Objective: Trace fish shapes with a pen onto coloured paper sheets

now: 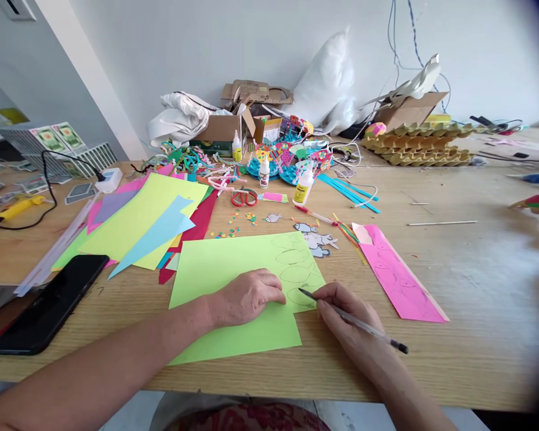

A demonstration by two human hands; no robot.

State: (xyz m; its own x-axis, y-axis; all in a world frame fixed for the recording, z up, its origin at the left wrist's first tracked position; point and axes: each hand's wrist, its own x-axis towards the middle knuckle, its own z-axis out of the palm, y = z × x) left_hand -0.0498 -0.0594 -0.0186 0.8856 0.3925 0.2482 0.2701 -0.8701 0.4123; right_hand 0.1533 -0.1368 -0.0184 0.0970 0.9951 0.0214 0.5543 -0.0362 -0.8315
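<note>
A sheet of light green paper (220, 269) with a notch in its right edge lies in front of me. Pencil-thin outlines of fish (295, 274) run down its right side. My left hand (247, 294) rests on the sheet, fingers curled together and pressing it to the table. In my right hand (348, 314) is a pen (363, 325) with a clear barrel and dark ends, its tip at the lowest fish outline. Cut-out paper fish (317, 241) lie just beyond the sheet. To the right is a pink paper strip (397, 272) with faint drawn outlines.
A black phone (49, 302) and stacked coloured papers (130, 221) lie left. Beyond are red-handled scissors (244, 197), a glue bottle (303, 187), blue strips (348, 191) and confetti. Cardboard boxes (220, 134) and egg trays (417, 143) stand against the wall. A thin stick (442, 223) lies right.
</note>
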